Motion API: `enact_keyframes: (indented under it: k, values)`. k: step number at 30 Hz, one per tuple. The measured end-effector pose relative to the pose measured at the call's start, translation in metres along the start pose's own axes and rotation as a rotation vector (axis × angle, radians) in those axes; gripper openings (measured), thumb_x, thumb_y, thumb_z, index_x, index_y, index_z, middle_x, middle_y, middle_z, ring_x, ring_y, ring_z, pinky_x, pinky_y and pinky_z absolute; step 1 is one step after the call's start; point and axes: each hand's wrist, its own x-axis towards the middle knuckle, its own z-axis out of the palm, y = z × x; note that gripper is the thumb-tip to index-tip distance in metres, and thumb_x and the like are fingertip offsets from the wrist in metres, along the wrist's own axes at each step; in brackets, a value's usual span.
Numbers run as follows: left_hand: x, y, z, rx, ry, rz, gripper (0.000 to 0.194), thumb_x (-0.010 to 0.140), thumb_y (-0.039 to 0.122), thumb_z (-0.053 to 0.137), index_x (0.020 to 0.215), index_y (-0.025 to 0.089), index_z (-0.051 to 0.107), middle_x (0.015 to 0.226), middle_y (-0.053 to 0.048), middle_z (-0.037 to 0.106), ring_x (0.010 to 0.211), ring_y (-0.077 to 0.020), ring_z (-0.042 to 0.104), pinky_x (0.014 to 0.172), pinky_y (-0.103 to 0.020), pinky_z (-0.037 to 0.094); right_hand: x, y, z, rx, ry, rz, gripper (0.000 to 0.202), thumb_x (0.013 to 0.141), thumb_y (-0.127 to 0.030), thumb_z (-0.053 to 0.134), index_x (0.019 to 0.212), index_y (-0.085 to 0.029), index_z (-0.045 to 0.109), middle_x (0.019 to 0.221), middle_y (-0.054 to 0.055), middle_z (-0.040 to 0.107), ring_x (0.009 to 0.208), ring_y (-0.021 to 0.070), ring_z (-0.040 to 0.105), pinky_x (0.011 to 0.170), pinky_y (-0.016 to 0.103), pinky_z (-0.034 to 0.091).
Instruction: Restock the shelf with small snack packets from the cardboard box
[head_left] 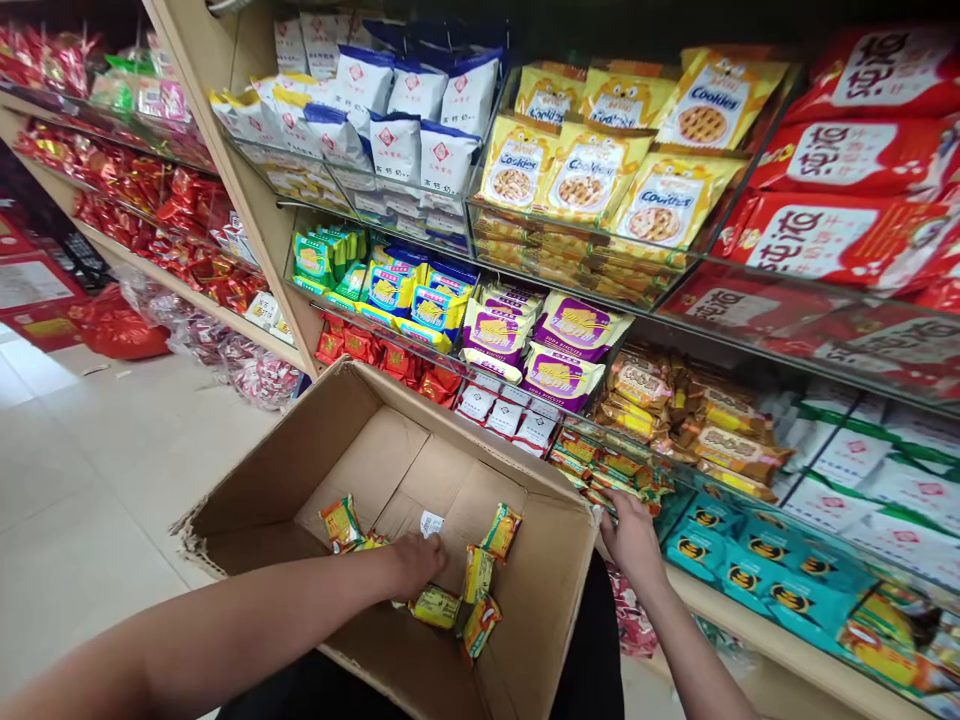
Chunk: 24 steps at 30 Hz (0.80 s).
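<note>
An open cardboard box (262,500) stands tilted in front of me, with several small yellow, orange and green snack packets (478,573) scattered on its bottom. My left hand (416,563) reaches down into the box among those packets. Its fingers are curled downward, and what they hold, if anything, is hidden beneath the hand. A small white label (431,524) shows just beyond its knuckles. My right hand (628,535) is outside the box's right corner, fingers stretched toward similar orange and yellow packets (600,462) in a low shelf bin. Its fingertips are close to them; contact is unclear.
Shelves with clear bin fronts (562,225) rise ahead, filled with cookie bags (585,175), soda biscuit packs (566,345) and teal packets (765,560). A wooden upright (232,150) divides them from red-wrapped goods (172,200). Bagged goods (124,320) lie on the tiled floor (82,500) at left.
</note>
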Motion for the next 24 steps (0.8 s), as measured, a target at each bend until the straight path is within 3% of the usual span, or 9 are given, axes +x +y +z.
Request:
enact_keyframes:
  k: [3, 8, 15, 21, 24]
  values:
    - [-0.001, -0.009, -0.003, 0.053, -0.002, -0.062, 0.057, 0.056, 0.007, 0.067, 0.112, 0.009, 0.056, 0.123, -0.024, 0.047, 0.108, -0.0378, 0.051, 0.089, -0.046, 0.041, 0.012, 0.007, 0.003, -0.028, -0.009, 0.043, 0.034, 0.081, -0.027, 0.037, 0.104, -0.010, 0.056, 0.100, 0.015, 0.055, 0.096, 0.0243, 0.051, 0.086, 0.038, 0.041]
    - [0.000, -0.020, -0.010, 0.052, -0.017, -0.058, 0.053, 0.061, 0.017, 0.065, 0.113, 0.014, 0.054, 0.118, -0.018, 0.054, 0.109, -0.0314, 0.052, 0.089, -0.038, 0.042, 0.032, 0.014, 0.003, -0.072, -0.033, 0.105, 0.035, 0.079, -0.024, 0.039, 0.105, -0.010, 0.056, 0.105, 0.016, 0.053, 0.098, 0.0248, 0.051, 0.086, 0.038, 0.041]
    - [0.001, -0.019, -0.005, 0.054, -0.014, -0.027, 0.042, 0.059, 0.020, 0.062, 0.101, 0.018, 0.062, 0.111, -0.014, 0.059, 0.101, -0.0313, 0.057, 0.084, -0.039, 0.045, 0.037, 0.009, -0.005, -0.123, -0.099, 0.142, 0.027, 0.080, -0.027, 0.045, 0.099, -0.013, 0.057, 0.097, 0.013, 0.055, 0.087, 0.0228, 0.054, 0.075, 0.033, 0.043]
    - [-0.002, -0.017, -0.008, 0.041, -0.031, -0.036, 0.042, 0.061, 0.023, 0.061, 0.103, 0.018, 0.061, 0.110, -0.014, 0.061, 0.099, -0.0318, 0.058, 0.079, -0.039, 0.047, 0.040, 0.000, -0.014, -0.218, -0.134, 0.201, 0.035, 0.082, -0.026, 0.043, 0.112, -0.011, 0.050, 0.114, 0.020, 0.047, 0.091, 0.0262, 0.054, 0.070, 0.034, 0.042]
    - [-0.004, -0.017, -0.009, 0.024, -0.034, -0.046, 0.043, 0.062, 0.024, 0.061, 0.105, 0.020, 0.059, 0.111, -0.012, 0.061, 0.102, -0.0306, 0.057, 0.080, -0.038, 0.046, 0.047, 0.005, -0.020, -0.242, -0.225, 0.176, 0.031, 0.083, -0.022, 0.041, 0.111, -0.016, 0.054, 0.112, 0.017, 0.053, 0.086, 0.0248, 0.058, 0.067, 0.032, 0.042]
